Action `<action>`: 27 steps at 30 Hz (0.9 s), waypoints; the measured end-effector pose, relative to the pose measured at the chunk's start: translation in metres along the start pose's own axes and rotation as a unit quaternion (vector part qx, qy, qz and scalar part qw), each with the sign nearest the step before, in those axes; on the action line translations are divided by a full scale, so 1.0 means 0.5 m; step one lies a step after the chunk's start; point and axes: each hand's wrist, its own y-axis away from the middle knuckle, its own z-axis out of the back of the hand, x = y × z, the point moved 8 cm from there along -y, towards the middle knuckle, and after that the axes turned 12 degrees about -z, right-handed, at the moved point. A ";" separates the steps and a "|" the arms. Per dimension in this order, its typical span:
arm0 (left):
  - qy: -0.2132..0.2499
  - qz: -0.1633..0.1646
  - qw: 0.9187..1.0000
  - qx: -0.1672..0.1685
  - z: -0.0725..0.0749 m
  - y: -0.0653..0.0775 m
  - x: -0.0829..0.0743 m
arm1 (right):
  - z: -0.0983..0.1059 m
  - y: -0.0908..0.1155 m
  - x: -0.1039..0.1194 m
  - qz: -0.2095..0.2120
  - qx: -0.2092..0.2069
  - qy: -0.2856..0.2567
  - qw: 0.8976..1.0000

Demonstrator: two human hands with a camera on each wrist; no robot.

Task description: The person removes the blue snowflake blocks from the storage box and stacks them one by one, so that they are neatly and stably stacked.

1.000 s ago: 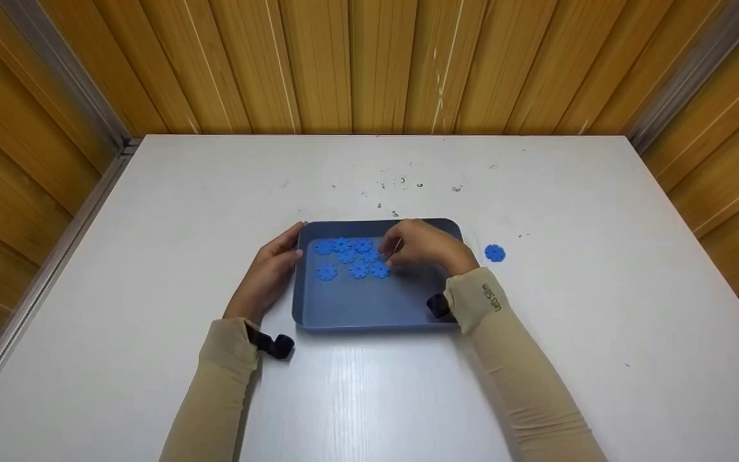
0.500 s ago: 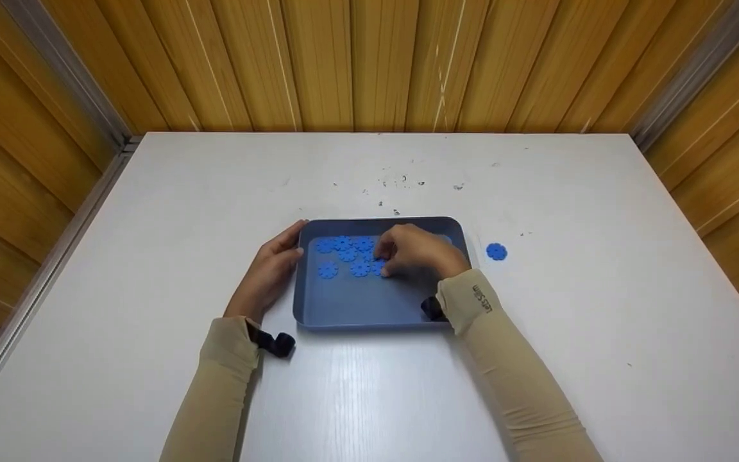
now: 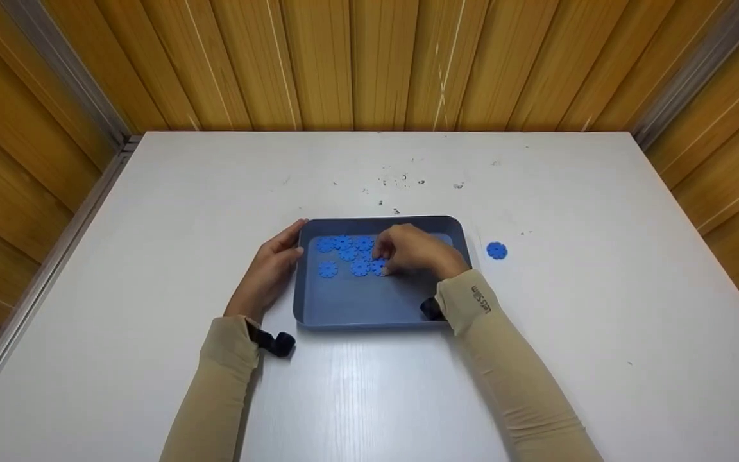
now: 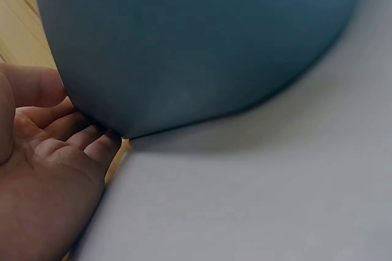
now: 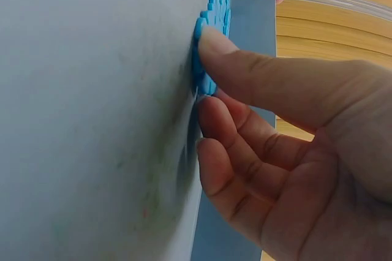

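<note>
A grey-blue rectangular tray [image 3: 344, 308] lies on the table, with several blue flower-shaped interlocking discs [image 3: 346, 253] grouped in its far left part. My left hand [image 3: 267, 273] grips the tray's left side near the far corner. In the left wrist view its thumb and fingertips meet the tray's edge [image 4: 202, 59]. Over the tray, my right hand [image 3: 411, 249] pinches a notched blue disc [image 5: 205, 83] at the right side of the group. The thumb [image 5: 215, 43] presses on this disc in the right wrist view, and the index finger is partly hidden behind it.
One more blue disc [image 3: 496, 250] lies on the white table [image 3: 568, 321] to the right of the tray. Dark scuff marks show on the table beyond the tray. Wood-look panels [image 3: 376, 64] wall in the back and sides.
My right hand has shifted slightly left and nearer, its fingers coming over the rightmost disc of the group. The left hand and the tray have stayed in place.
</note>
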 end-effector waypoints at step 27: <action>-0.005 0.006 1.000 0.003 -0.002 0.003 -0.005 | 0.023 0.016 -0.009 -0.012 -0.013 -0.024 1.000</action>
